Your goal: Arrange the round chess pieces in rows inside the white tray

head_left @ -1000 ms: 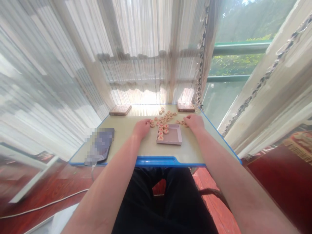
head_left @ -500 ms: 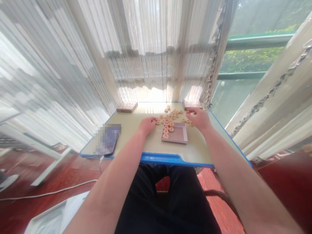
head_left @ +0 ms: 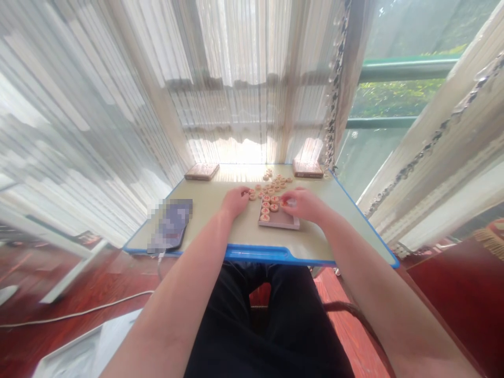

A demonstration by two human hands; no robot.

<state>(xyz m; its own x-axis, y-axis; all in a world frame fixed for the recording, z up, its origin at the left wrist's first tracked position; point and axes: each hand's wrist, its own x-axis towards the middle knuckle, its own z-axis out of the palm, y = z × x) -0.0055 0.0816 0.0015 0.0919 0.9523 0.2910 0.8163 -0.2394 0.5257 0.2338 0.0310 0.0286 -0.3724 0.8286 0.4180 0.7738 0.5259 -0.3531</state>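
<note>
Lap: dark trousers [head_left: 271, 325] under the near side of the bench, with red wooden floor [head_left: 134, 273] to either side.
Cable: a white cable [head_left: 79, 316] crosses the floor at the left.
Bench: pale top [head_left: 244, 226] with a blue rim [head_left: 258, 254], which has a shallow trough at the near edge.
Phone: a dark phone [head_left: 177, 226], partly pixelated, lies flat near the bench's left edge.
Tray: a shallow, pale open box [head_left: 281, 219] sits on the bench between the two forearms.
Pieces in the tray: round wooden pieces [head_left: 265, 211] with red characters, four in a column along the left wall and two in a second column beside it.
Right hand: the right hand [head_left: 304, 203] reaches over the tray's far right part, its grip pinched on one red-marked piece [head_left: 284, 202] just right of the second column.
Left hand: the left hand [head_left: 235, 201] rests on the bench left of the tray, fingertips at the nearest loose pieces; whether its grip is closed on one, I cannot tell.
Loose pieces: more discs [head_left: 271, 187] lie scattered beyond the tray, some touching one another, a few farther back.
Far corners: a flat patterned box [head_left: 202, 171] at the left, a similar box [head_left: 307, 169] at the right.
Backdrop: sheer striped curtains [head_left: 236, 68], and green rails [head_left: 407, 70] outside at the right.
</note>
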